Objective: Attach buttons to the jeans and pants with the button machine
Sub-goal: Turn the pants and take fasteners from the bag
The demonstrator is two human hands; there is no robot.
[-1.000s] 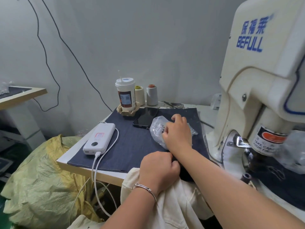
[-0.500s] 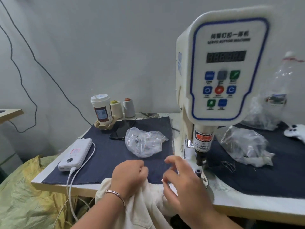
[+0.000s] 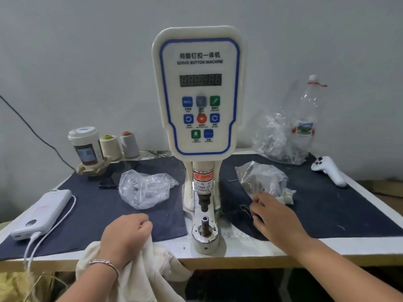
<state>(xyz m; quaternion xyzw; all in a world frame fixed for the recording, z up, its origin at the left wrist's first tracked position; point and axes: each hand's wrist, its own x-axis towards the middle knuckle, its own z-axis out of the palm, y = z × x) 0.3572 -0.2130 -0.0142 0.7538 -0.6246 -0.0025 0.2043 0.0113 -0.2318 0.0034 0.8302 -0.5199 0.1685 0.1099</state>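
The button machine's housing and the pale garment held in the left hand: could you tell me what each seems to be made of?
Button machine: housing looks like glossy cream moulded plastic, judging by rounded edges and soft sheen; the post below looks like worn metal. Garment: matte off-white woven cloth, possibly cotton, since it folds and drapes softly where the left hand grips it.

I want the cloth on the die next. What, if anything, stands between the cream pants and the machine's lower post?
Nothing visible. The cream pants, gripped by the left hand, hang at the table edge just left of the lower post; only bare tabletop lies between them.
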